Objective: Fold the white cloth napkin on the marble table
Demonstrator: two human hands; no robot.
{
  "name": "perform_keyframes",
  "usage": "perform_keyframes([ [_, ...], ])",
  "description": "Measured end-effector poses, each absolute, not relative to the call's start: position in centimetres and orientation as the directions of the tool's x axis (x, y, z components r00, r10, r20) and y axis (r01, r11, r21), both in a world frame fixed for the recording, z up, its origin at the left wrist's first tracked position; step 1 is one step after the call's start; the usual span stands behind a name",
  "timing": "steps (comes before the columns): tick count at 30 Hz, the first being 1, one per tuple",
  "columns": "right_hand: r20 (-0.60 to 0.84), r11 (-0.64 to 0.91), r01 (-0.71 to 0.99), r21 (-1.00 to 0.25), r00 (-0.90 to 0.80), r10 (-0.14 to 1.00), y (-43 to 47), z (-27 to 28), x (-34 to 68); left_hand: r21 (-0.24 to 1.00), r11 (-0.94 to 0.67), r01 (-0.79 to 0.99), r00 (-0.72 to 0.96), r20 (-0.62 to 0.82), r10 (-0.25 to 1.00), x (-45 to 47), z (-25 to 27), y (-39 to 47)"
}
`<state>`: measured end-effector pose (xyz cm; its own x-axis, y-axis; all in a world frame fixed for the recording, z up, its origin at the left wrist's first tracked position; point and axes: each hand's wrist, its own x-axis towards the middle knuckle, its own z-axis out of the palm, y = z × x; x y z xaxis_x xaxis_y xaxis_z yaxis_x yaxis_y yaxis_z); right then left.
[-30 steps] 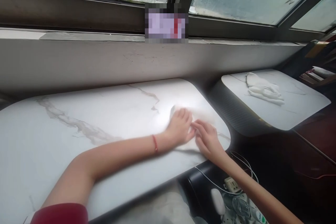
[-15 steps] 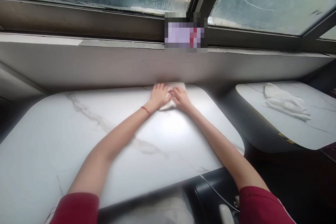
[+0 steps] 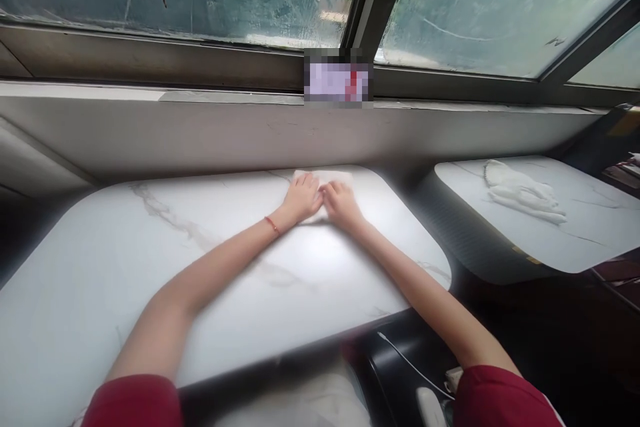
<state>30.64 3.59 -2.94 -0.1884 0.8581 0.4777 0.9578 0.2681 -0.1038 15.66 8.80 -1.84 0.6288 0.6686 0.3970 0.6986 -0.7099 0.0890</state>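
A folded white cloth (image 3: 345, 178) lies on the white marbled table (image 3: 240, 327) near its far edge, by the wall. My left hand (image 3: 303, 197) rests on the cloth's left part, its fingers close together and bent over it. On the right part, my right hand (image 3: 341, 203) has its fingers curled in and pinching the cloth. The two hands nearly touch at the thumbs. Much of the cloth is hidden beneath them.
A second marbled table (image 3: 590, 233) stands to the right, with a crumpled white cloth (image 3: 523, 192) on it. Below the near table edge are a white cable (image 3: 413, 363) and a white rounded object (image 3: 430, 407). Windows (image 3: 460, 13) rise behind the low wall.
My right hand's fingers have curled in more, and my left hand's fingers have drawn closer together. The cloth appears more spread under the hands. The view has tilted up and turned slightly right.
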Motion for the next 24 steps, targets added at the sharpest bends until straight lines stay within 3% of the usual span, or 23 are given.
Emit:
perform_keyframes([
  [5, 0.508, 0.261, 0.958, 0.115, -0.283, 0.814, -6.2, -2.7, 27.4, 0.080, -0.838, 0.539, 0.749, 0.410, 0.521, 12.0, -2.4, 1.8],
  [11, 0.482, 0.325, 0.912, 0.250, -0.408, 0.776, -16.0, -1.2, 22.4, 0.006, -0.928, 0.373, 0.857, 0.381, 0.347, 7.3, -2.6, -6.9],
  [18, 0.496, 0.303, 0.890, 0.340, -0.444, 0.746, -11.4, -1.3, 21.4, -0.035, -0.854, 0.520, 0.819, 0.306, 0.486, 6.8, -2.4, -4.0],
  [24, 0.424, 0.550, 0.787, 0.282, -0.616, 0.664, -1.8, -2.2, 22.4, -0.040, -0.706, 0.707, 0.683, 0.295, 0.668, 5.2, -1.2, 1.7],
])
